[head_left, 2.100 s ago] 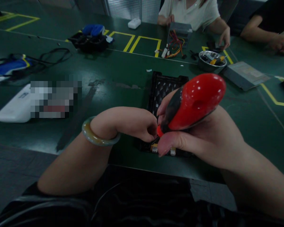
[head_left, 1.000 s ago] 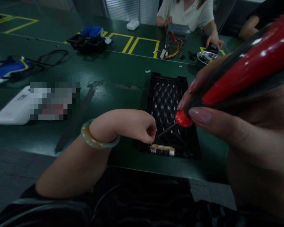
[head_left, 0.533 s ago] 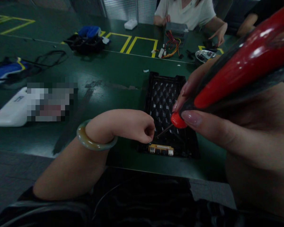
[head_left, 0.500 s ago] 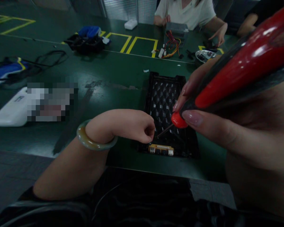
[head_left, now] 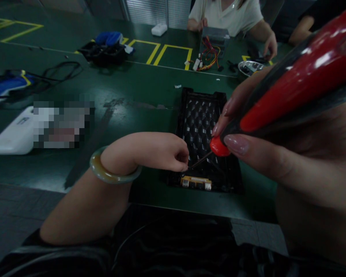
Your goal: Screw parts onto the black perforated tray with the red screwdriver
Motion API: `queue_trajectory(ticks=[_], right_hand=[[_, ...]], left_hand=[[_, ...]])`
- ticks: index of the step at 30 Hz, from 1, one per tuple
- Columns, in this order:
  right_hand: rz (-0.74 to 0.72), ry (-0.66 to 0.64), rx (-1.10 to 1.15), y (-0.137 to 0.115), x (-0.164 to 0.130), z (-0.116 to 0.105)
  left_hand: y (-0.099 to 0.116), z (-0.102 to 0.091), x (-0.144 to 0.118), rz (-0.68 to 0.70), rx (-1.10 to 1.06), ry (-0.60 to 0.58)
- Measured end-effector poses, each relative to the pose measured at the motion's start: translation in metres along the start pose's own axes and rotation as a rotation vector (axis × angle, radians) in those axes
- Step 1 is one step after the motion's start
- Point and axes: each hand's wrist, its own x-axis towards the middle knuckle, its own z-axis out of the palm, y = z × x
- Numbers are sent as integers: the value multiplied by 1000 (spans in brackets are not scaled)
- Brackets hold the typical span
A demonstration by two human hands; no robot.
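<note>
A black drive bay tray point(head_left: 202, 115) with a diamond-patterned floor and a gold connector at its near end lies flat on the dark green table point(head_left: 138, 88). My right hand point(head_left: 294, 161) grips a red and black screwdriver point(head_left: 291, 84), very close to the camera, with its thin shaft slanting down-left. My left hand point(head_left: 158, 152), a pale bangle on its wrist, has its fingers curled at the tray's near left corner, pinched around the shaft's tip. What lies under the fingertips is hidden.
A white device point(head_left: 15, 132) lies at the left, with blue gear and black cables point(head_left: 60, 69) behind it. Across the table a person in a white top point(head_left: 227, 15) handles a power supply with coloured wires point(head_left: 210, 54), beside a metal bowl point(head_left: 249, 67). Yellow tape lines mark the table.
The screwdriver has come up close to the camera and uncovered the tray. Over the last second my hands have barely moved. The other person's hand has shifted near the bowl.
</note>
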Motion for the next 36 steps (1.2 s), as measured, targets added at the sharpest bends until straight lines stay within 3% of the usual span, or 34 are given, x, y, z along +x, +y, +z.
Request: queue_trajectory(ticks=[3, 7, 10, 14, 18, 21, 26, 29, 32, 36], right_hand=[[30, 30, 0, -2, 0, -2], [-6, 107, -136, 2, 1, -8], [-21, 267, -232, 10, 4, -18], [-59, 522, -119, 28, 11, -37], [-37, 652, 93, 50, 12, -53], [65, 720, 206, 64, 1, -54], [139, 650, 332, 80, -18, -39], [167, 518, 346, 82, -24, -30], [184, 379, 280, 75, -30, -22], [156, 287, 135, 62, -38, -16]], left_hand=[[-3, -2, 2, -28, -3, 5], [-11, 0, 11, -63, 97, 221], [-13, 1, 18, -74, 192, 351], [-15, 2, 23, -50, 324, 347], [-19, 5, 27, -69, 424, 304], [-22, 8, 31, -70, 414, 292], [-22, 10, 36, -74, 393, 296], [-22, 9, 36, -100, 394, 307], [-22, 8, 37, -106, 388, 328], [-19, 9, 37, -109, 324, 352]])
